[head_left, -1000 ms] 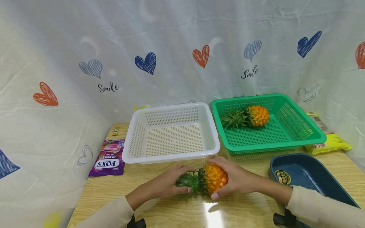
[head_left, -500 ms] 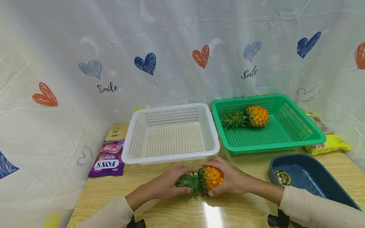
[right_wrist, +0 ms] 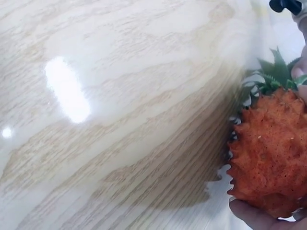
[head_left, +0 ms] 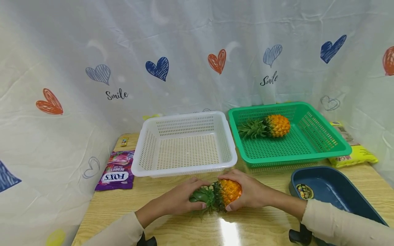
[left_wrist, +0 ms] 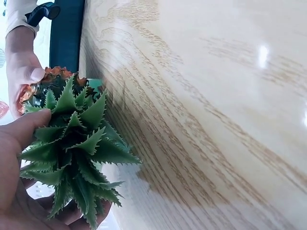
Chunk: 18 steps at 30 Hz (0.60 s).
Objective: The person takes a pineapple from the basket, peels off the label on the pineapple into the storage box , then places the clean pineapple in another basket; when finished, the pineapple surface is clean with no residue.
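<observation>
A small pineapple (head_left: 230, 192) lies on its side in front of the white basket, leafy crown to the left and orange body to the right. My left hand (head_left: 184, 198) grips the crown, thumb in front and fingers behind it; the left wrist view shows the spiky green leaves (left_wrist: 76, 143) between them. My right hand (head_left: 253, 191) holds the orange body from the right, thumb on the near side and fingers curving over the far side. In the right wrist view the bumpy orange skin (right_wrist: 271, 153) shows close up with a fingertip (right_wrist: 252, 215) under its end.
A white basket (head_left: 184, 167) stands behind the hands. Right of it, a green basket (head_left: 295, 158) holds another pineapple (head_left: 277, 125). A dark blue tub (head_left: 326, 184) sits by the right forearm. A purple candy bag (head_left: 117, 171), a tiny yellow packet (head_left: 124, 141) and a yellow bag (head_left: 354, 155) lie at the sides.
My right hand has shifted slightly left and closed in around the pineapple's orange body. My left hand has stayed on the crown.
</observation>
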Available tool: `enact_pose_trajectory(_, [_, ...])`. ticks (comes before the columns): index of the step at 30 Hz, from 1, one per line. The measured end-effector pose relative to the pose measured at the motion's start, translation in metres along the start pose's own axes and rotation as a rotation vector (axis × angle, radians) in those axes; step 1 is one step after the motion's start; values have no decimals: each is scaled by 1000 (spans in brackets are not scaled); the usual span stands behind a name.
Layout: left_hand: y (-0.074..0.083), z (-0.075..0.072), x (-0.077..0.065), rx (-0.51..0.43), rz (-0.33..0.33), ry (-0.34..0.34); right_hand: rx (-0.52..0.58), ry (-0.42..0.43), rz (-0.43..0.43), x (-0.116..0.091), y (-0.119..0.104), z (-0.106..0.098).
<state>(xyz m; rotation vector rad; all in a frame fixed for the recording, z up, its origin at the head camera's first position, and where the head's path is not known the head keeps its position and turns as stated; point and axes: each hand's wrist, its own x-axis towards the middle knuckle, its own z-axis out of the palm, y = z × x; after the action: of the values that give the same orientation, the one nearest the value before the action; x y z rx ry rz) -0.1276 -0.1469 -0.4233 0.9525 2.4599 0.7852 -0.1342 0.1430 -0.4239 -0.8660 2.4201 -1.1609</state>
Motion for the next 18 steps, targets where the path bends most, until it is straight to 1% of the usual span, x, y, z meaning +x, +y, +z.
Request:
enact_pose_trajectory(4, [0,0,-1,4,5,3,-4,-3,-6,0,2,-1])
enact_pose_trajectory(9, [1,-1,-4,-9,-3,-12,19,-16,4,-3,3,-4])
enact_pose_trajectory(14, [4,-8,-9,-6,-36,-22,23,-15,6,-7,4,-9])
enact_pose_trajectory(18, [5,-15,-12,-5,-27,-16,18,-12,-18,-11,6,-17])
